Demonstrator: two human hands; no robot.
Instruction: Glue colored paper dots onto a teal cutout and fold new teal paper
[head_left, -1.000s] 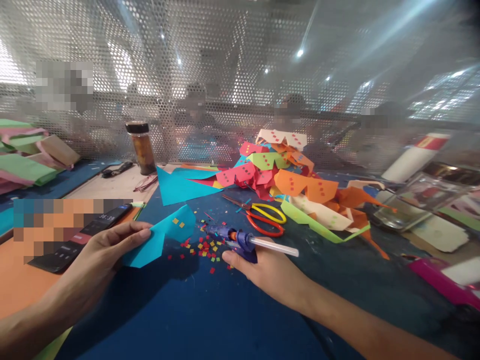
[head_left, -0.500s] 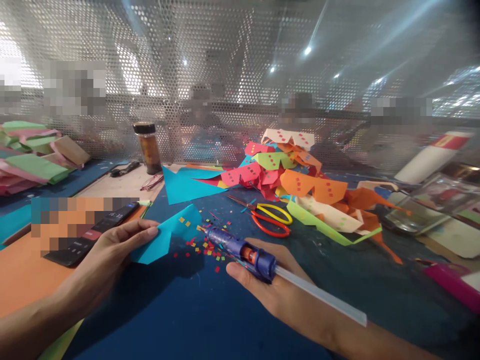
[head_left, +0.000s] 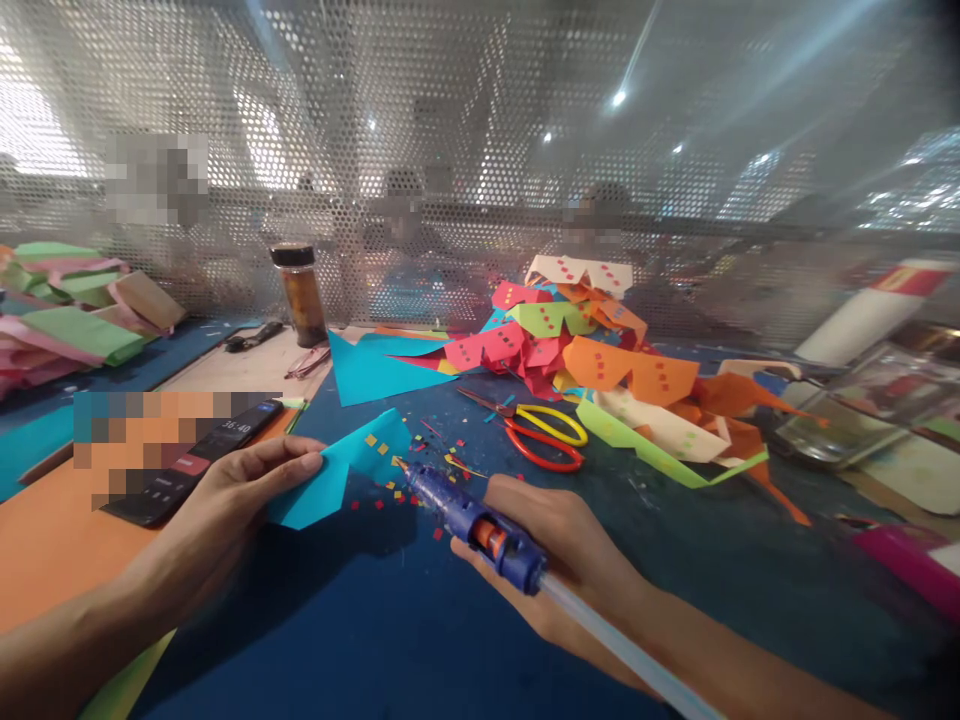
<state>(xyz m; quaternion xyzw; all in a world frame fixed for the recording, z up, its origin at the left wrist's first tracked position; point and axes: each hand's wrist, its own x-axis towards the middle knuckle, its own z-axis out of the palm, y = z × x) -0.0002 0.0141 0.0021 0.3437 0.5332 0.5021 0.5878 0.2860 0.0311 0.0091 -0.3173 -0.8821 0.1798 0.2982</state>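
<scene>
Head view: the glue gun (head_left: 469, 520) sits at lower centre of the frame, nozzle pointing up-left, with its tip at the lower edge of the cyan paper piece (head_left: 337, 480); contact cannot be confirmed. The right hand (head_left: 566, 545) is wrapped around the gun body, fingers closed on it. A clear glue stick (head_left: 622, 650) projects from the rear toward the lower right. The left hand (head_left: 229, 495) pinches the paper piece at its left end between thumb and fingers, holding it above the blue mat (head_left: 337, 630). Small coloured paper squares (head_left: 412, 495) are scattered under the nozzle. Further up the frame lie scissors (head_left: 516, 418), and beyond them a pile of folded paper shapes (head_left: 600, 350). A phone (head_left: 195, 465) lies just left of the left hand. A jar (head_left: 300, 295) stands at upper left, in front of the perforated screen (head_left: 450, 150).
</scene>
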